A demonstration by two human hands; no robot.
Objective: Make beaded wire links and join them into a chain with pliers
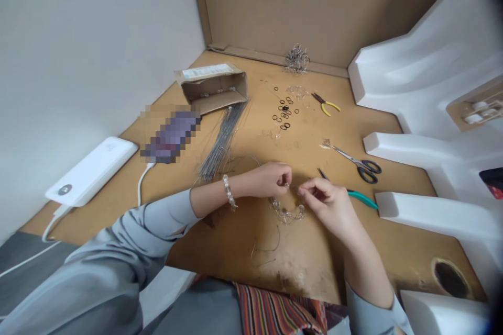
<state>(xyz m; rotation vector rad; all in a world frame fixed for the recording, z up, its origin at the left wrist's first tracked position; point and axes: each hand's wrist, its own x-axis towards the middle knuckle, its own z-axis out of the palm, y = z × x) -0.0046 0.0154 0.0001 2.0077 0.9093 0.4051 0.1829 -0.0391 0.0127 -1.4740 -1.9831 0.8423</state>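
Near the front edge of the desk (236, 241), about midway between its sides, the wirework (291, 215) lies in a curved, looped form below the two hands. The left hand (273, 180) is narrow, its bent fingers closed on one end of the wirework. The right hand (328, 201) holds a fine wire (294, 185) between thumb and fingertips; the remaining fingers are loosely curled. For good control, grip the wirework close to the point where the wire leaves it, and support the joint firmly with the left fingers. Guide the wire with short, even movements, under light tension; a slack wire may kink, and a hard pull may distort the finished loops. Keep the hanging curve free of the loose wire pieces (278, 243) nearer the front edge, since they could snag. Toward the right edge, teal-handled pliers (361, 198) lie just beyond the right hand, with scissors (359, 163) farther back.
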